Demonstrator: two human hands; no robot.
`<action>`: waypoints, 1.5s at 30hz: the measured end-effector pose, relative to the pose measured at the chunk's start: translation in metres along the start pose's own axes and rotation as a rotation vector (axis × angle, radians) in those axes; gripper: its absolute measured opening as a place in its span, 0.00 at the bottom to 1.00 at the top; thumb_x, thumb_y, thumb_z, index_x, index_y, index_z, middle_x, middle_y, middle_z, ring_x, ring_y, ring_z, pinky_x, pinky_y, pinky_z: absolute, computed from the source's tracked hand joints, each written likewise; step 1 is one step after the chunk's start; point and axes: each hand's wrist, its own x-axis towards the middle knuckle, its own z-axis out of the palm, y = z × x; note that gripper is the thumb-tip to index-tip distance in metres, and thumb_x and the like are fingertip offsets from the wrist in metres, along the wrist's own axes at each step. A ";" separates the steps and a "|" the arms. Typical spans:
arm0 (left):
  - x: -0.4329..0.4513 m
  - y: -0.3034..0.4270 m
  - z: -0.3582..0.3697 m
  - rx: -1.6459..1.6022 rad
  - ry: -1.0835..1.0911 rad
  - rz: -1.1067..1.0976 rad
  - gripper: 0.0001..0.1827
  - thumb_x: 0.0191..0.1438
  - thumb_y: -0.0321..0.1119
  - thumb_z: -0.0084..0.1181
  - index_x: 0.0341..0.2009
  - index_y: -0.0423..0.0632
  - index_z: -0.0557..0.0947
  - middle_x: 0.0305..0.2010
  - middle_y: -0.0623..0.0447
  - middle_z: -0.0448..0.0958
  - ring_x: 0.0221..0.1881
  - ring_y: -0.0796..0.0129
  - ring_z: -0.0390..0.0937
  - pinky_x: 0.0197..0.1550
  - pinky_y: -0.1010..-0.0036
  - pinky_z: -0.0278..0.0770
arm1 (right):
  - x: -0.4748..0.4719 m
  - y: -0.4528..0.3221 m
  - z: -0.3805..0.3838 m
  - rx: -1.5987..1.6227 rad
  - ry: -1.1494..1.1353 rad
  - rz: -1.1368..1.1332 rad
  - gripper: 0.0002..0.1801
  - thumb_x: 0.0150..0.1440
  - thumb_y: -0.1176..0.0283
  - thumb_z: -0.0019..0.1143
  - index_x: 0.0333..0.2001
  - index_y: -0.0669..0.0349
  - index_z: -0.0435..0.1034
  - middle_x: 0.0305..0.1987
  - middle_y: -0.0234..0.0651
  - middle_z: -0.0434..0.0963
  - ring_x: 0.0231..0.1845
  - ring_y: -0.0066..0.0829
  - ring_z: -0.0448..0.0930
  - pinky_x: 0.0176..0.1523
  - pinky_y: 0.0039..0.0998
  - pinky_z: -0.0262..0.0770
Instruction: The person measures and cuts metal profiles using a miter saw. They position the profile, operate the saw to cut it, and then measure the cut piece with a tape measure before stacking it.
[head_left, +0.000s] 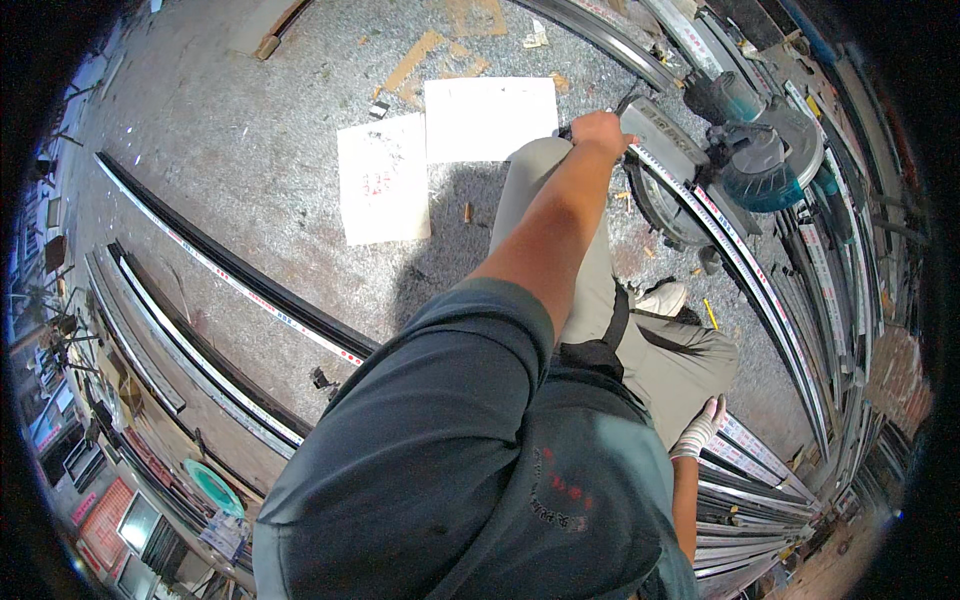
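My bare left hand (600, 133) is closed at the near end of a long metal profile (739, 259) with printed protective film. That profile lies across the base of a teal and grey mitre saw (761, 161), against its metal fence (664, 131). My right hand (701, 431), in a striped light glove, is low at the right beside my bent knee, next to a bundle of film-covered profiles (757, 450). Its fingertips are small in view, and whether it grips anything is unclear. White sheets (491, 120) lie on the floor beyond my left knee, one with red marks (384, 180).
Long dark and silver profiles (232, 262) cross the floor at left. More profiles (825, 285) are stacked behind the saw and at lower right. Cardboard scraps (420, 60), a yellow stick (710, 313) and small offcuts lie about. A green basin (214, 487) is at lower left.
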 end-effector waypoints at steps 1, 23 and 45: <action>0.001 0.000 0.000 0.018 0.002 0.004 0.38 0.50 0.72 0.59 0.45 0.49 0.87 0.48 0.46 0.83 0.51 0.53 0.82 0.48 0.58 0.79 | -0.001 -0.001 0.001 -0.010 -0.005 -0.011 0.26 0.67 0.61 0.49 0.65 0.61 0.66 0.68 0.41 0.68 0.65 0.37 0.67 0.69 0.35 0.59; 0.003 -0.005 0.006 0.025 -0.036 -0.004 0.40 0.50 0.74 0.56 0.44 0.47 0.86 0.45 0.44 0.83 0.48 0.51 0.82 0.49 0.57 0.78 | 0.000 0.006 0.004 0.336 -0.072 0.106 0.25 0.65 0.67 0.52 0.65 0.59 0.65 0.63 0.38 0.70 0.60 0.32 0.70 0.65 0.34 0.66; -0.020 0.016 -0.035 0.322 0.095 0.378 0.36 0.52 0.72 0.54 0.36 0.48 0.86 0.34 0.40 0.83 0.39 0.43 0.82 0.39 0.53 0.77 | -0.022 -0.019 0.012 -0.151 0.165 -0.173 0.24 0.61 0.62 0.57 0.59 0.59 0.69 0.61 0.51 0.71 0.65 0.50 0.67 0.70 0.42 0.61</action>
